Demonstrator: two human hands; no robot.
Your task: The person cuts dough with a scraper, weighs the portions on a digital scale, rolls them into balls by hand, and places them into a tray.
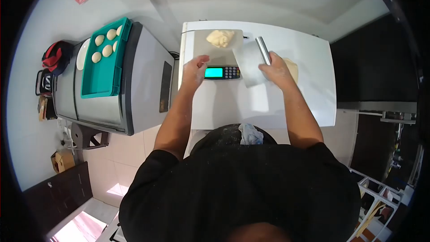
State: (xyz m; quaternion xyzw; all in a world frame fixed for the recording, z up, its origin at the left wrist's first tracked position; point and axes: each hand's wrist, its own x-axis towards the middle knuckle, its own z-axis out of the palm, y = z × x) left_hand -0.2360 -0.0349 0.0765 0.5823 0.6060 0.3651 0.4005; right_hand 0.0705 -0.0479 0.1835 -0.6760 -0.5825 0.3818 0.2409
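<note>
I have my right hand (276,69) curled round the metal handle (262,49) of the scraper (249,68), forearm angled inward; my left hand (195,72) hovers half-open and empty by the scale (215,54), dough (220,38) resting on its far end

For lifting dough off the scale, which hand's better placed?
Likely the left hand: it's at the scale, nearer the dough, no tool showing in it; the right hand grips the scraper.
</note>
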